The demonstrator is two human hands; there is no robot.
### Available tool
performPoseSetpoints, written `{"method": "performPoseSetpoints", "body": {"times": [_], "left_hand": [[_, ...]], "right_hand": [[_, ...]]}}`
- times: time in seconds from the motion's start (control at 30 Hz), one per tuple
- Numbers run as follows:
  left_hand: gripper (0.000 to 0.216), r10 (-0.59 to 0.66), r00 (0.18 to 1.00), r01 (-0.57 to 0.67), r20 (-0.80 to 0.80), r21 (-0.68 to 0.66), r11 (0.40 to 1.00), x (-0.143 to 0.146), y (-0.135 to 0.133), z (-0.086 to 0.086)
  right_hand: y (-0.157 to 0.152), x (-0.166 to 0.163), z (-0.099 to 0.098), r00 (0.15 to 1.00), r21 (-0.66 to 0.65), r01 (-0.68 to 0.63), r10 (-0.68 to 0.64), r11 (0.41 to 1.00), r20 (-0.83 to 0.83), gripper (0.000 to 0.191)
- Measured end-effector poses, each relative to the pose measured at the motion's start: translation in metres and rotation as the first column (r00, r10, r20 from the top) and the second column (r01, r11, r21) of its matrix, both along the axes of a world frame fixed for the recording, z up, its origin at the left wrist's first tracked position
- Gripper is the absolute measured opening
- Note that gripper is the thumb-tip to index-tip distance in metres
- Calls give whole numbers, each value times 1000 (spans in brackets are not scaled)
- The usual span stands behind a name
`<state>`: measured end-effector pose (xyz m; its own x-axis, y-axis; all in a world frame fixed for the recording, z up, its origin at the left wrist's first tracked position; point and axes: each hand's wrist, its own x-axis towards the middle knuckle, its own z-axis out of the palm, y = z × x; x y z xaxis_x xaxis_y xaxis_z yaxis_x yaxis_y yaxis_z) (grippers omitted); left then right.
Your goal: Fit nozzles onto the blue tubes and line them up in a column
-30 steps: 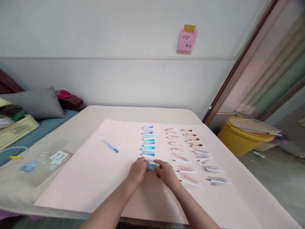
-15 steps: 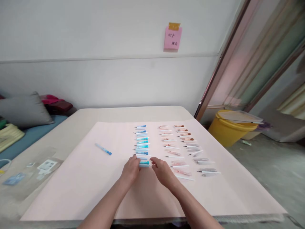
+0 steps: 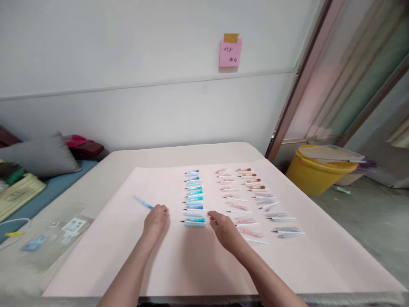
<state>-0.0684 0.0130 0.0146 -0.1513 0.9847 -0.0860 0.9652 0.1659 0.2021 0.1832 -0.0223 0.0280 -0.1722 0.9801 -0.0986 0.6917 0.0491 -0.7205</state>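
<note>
My left hand (image 3: 155,221) is just beside a light-blue pen (image 3: 142,201) lying alone on the left, its near end meeting the hand. The fingers are loosely bent, and no held item shows in them. My right hand (image 3: 221,224) hovers or rests by the right end of a column of blue and turquoise pens, its fingers partly stretched with nothing visible between them. Nearest to it is a turquoise pen (image 3: 195,220) with a pale refill-like stick beside it. Thin white sticks with dark tips (image 3: 194,209) lie alongside the blue pens.
Right of my right hand lie pink pen parts (image 3: 251,233), grey ones (image 3: 287,229) and brown-ended ones (image 3: 256,186), with white sticks. Clear plastic packaging (image 3: 68,232) is at the table's left. A yellow bin (image 3: 316,175) stands beyond the right edge; a grey cushion (image 3: 41,155) is left.
My left hand has moved left, from the near turquoise pen to the lone blue pen. My right hand stays about where it was beside the column. The view has shifted slightly.
</note>
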Motion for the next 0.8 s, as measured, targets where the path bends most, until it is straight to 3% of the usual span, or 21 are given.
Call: {"method": "performPoseSetpoints", "body": {"times": [0.33, 0.8], "left_hand": [[19, -103, 995, 103, 15, -23, 994, 42, 2, -10], [15, -90, 996, 91, 15, -58, 994, 40, 9, -20]], "right_hand": [[0, -1, -3, 1000, 2, 0, 0, 1000, 20, 35], [-1, -2, 3, 998, -23, 20, -19, 1000, 51, 34]]}}
